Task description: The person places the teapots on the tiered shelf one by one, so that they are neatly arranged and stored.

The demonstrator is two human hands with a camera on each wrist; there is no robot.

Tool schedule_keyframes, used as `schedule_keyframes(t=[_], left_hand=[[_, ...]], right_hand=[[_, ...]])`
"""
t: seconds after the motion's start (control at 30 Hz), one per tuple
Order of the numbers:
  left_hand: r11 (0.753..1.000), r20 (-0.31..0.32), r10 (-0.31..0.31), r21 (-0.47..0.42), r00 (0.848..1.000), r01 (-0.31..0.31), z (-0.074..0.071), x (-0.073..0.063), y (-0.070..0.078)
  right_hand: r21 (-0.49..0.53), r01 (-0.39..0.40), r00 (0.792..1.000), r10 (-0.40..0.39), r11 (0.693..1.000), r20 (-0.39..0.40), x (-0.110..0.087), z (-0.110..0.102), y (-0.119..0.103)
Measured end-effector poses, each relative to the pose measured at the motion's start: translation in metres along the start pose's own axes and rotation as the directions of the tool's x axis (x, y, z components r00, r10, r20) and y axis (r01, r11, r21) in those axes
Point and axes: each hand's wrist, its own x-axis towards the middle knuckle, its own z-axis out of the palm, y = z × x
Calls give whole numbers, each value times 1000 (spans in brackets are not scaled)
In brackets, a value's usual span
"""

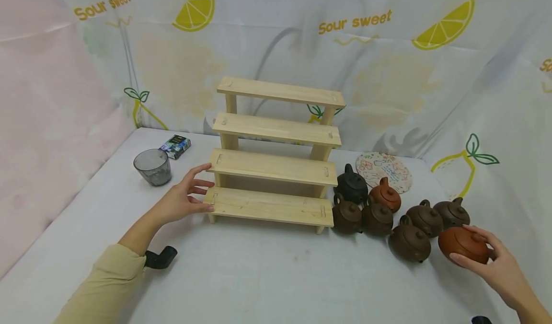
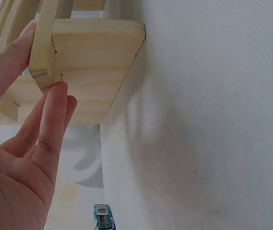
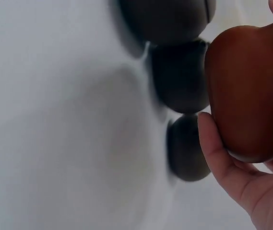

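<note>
A four-tier wooden display shelf [image 1: 267, 204] stands in the middle of the table. My left hand [image 1: 183, 197] grips its left end, thumb on the lowest board; in the left wrist view the thumb and fingers [image 2: 52, 120] lie on either side of a board end [image 2: 42, 57]. At the right, my right hand [image 1: 496, 266] holds a reddish-brown clay teapot [image 1: 463, 245] by its sides, off the table. That teapot [image 3: 249, 91] hides part of the fingers in the right wrist view. Beside it sit dark brown teapots [image 1: 409, 245], one almost touching it in the head view.
Several more teapots, including a black one [image 1: 351, 185] and an orange-brown one [image 1: 385, 197], cluster right of the shelf. Behind them lies a round patterned mat [image 1: 384, 170]. A grey glass cup [image 1: 153, 168] and a small box [image 1: 176, 145] stand at the left.
</note>
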Motion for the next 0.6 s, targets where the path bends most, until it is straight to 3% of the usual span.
schedule_keyframes(t=[0.13, 0.3, 0.6], left_hand=[[1000, -2, 0, -4, 1000, 0, 0, 0, 0], [1000, -2, 7, -13, 1000, -7, 0, 0, -1], [1000, -1, 10, -26, 1000, -10, 0, -1, -2]], right_hand=[[28, 78, 997, -77, 997, -17, -1, -2, -15], [77, 161, 987, -160, 984, -14, -6, -3, -52], [157, 296, 954, -299, 942, -4, 4, 0, -94]])
